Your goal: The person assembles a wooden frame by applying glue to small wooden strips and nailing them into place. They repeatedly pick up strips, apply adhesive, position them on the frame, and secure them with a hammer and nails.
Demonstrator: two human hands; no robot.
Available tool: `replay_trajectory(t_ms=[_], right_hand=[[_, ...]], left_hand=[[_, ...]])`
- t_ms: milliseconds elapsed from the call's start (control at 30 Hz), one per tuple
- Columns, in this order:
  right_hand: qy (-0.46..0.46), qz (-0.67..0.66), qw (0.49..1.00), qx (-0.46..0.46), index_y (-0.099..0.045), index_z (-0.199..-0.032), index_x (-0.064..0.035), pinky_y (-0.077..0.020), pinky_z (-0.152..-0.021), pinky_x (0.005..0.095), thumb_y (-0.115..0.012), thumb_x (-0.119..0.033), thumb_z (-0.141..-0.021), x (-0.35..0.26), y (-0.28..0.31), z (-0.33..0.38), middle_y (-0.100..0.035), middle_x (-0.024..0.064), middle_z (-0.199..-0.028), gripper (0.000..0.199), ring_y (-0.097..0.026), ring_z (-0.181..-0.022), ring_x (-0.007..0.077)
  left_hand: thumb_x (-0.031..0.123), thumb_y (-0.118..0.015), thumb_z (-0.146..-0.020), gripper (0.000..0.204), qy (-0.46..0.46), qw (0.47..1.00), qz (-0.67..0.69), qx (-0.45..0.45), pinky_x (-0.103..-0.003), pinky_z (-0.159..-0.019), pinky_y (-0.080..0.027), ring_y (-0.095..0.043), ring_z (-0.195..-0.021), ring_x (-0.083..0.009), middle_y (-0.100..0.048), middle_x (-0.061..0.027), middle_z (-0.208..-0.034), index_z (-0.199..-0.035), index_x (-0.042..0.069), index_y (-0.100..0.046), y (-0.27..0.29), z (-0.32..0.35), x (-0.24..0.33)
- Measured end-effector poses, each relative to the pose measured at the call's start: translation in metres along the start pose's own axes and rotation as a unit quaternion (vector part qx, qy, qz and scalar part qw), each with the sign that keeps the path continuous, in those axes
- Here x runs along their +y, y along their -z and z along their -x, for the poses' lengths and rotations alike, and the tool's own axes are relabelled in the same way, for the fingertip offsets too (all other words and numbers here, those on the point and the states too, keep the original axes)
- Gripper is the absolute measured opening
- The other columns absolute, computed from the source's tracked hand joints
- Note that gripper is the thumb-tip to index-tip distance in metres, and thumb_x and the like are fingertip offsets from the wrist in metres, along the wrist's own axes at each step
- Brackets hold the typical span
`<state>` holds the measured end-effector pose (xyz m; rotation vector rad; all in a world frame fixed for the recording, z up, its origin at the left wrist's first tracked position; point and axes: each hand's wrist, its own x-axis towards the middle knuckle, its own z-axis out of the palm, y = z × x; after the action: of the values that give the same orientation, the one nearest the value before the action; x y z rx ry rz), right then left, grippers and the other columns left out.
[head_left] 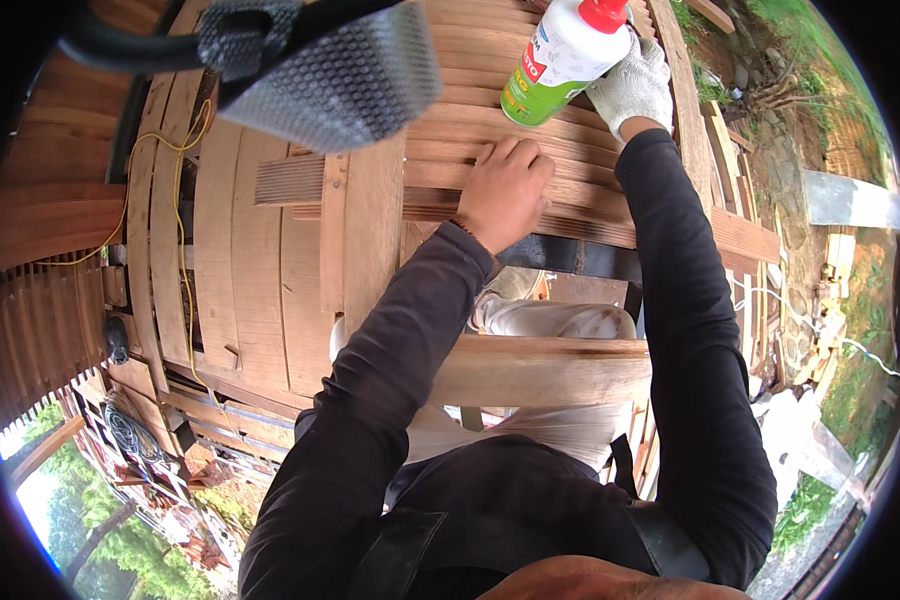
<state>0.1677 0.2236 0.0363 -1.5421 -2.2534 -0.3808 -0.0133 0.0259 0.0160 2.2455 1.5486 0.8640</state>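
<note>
My right hand (638,88), in a whitish knit glove, has its fingers around the far side of a white and green glue bottle (567,62) with a red cap. The bottle tilts to the right, over the grooved wooden boards (450,115). Bare and curled, my left hand (510,190) rests on those boards near their closest edge. What lies under its fingers is hidden.
A plain wooden plank (373,235) crosses the boards on my left. A beam (540,372) runs across in front of my body, above an open gap. A dark mesh-covered object (340,75) hangs at upper left. A yellow cord (182,230) trails over planks.
</note>
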Motion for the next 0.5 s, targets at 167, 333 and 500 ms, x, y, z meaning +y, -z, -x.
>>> replay_trajectory(t_ms=[167, 333, 500], right_hand=[[-0.160, -0.021, 0.979, -0.127, -0.032, -0.162, -0.0014, -0.0502, -0.114, 0.0452, -0.086, -0.040, -0.081, 0.019, 0.018, -0.004, -0.045, 0.0393, -0.151, 0.106, -0.053, -0.140, 0.0484], [-0.199, 0.054, 0.938, -0.278, -0.018, -0.166, 0.0085, -0.0532, -0.108, 0.0466, -0.067, -0.021, -0.086, 0.026, 0.080, -0.024, -0.068, 0.0342, -0.132, 0.098, -0.069, -0.124, 0.0431], [-0.082, 0.142, 0.942, -0.292, -0.039, -0.156, -0.0007, -0.0560, -0.102, 0.0481, -0.073, -0.028, -0.087, 0.093, 0.133, -0.025, -0.070, 0.0320, -0.125, 0.082, -0.069, -0.119, 0.0454]], left_hand=[[0.021, -0.087, -0.079, 0.037, -0.003, 1.000, 0.006, -0.001, -0.045, -0.098, -0.048, -0.059, -0.115, -0.0290, -0.062, -0.0044, -0.111, -0.111, 0.013, -0.070, 0.001, -0.004, -0.001], [0.023, -0.088, -0.081, 0.037, 0.002, 1.000, 0.003, -0.008, -0.046, -0.100, -0.048, -0.059, -0.117, -0.0299, -0.063, -0.0053, -0.112, -0.111, 0.012, -0.070, 0.002, -0.004, -0.005], [0.021, -0.088, -0.080, 0.037, 0.027, 0.998, 0.022, -0.052, -0.046, -0.101, -0.048, -0.059, -0.118, -0.0302, -0.063, -0.0056, -0.113, -0.111, 0.012, -0.069, 0.001, -0.007, -0.003]])
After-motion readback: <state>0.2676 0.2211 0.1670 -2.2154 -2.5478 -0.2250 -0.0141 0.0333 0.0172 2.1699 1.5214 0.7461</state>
